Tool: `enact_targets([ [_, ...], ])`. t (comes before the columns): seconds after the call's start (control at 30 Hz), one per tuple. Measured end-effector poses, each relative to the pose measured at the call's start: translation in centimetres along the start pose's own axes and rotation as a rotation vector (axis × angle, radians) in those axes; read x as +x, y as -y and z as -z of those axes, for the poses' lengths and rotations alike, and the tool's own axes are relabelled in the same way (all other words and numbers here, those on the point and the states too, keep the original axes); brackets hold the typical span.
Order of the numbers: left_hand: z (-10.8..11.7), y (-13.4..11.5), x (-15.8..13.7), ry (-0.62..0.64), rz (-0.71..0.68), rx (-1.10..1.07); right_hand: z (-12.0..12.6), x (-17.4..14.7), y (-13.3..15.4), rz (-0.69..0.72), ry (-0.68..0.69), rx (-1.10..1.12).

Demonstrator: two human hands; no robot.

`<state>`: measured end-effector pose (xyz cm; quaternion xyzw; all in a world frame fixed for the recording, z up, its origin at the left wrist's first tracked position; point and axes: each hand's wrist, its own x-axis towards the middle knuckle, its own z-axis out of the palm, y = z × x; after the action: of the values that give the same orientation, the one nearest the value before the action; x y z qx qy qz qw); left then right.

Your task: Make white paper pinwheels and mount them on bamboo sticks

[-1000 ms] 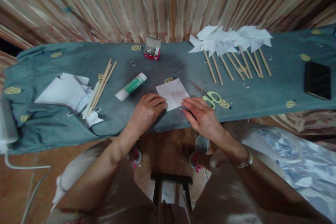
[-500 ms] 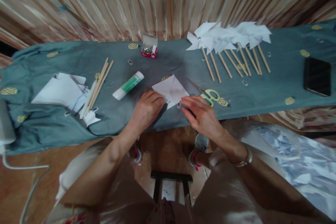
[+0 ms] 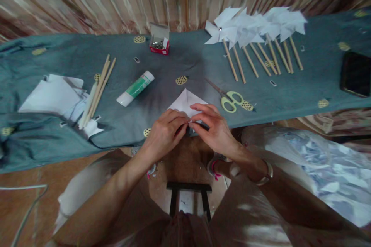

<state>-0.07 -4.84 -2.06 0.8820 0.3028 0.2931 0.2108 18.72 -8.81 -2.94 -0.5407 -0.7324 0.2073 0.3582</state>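
A white paper square (image 3: 184, 101) with creases lies near the front edge of the cloth-covered table, one corner pointing away from me. My left hand (image 3: 168, 129) is closed on its near left part, fingertips pinched together. From the other side my right hand (image 3: 213, 127) pinches the paper close to the left fingertips, thumb and fingers nearly meeting there. The hands cover the paper's near portion. To the right of the paper lie scissors (image 3: 228, 100) with pale green handles. A glue stick (image 3: 135, 88) with a green label rests at the left, apart from my left hand.
Several white paper pinwheels (image 3: 255, 27) on wooden sticks lie at the back right. A small red box (image 3: 159, 44) of metal pins stands open at the back. Loose sticks (image 3: 101, 87) and paper sheets (image 3: 52, 94) lie left. A black phone (image 3: 356, 74) is far right.
The paper has come closer to me. Both hands have moved together at its near part, and my right hand has gone from its right corner to a pinch. The view has shifted slightly.
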Motion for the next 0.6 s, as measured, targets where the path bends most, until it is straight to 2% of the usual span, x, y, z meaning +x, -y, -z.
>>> enact_targets([
  [0.27,-0.36,0.04,-0.97,-0.076,0.100,-0.006,-0.29,0.60,0.07,-0.090,-0.035,0.044],
  [0.6,-0.65,0.15,-0.47,-0.102,0.227,-0.083,-0.41,0.75,0.00,-0.100,-0.071,0.017],
])
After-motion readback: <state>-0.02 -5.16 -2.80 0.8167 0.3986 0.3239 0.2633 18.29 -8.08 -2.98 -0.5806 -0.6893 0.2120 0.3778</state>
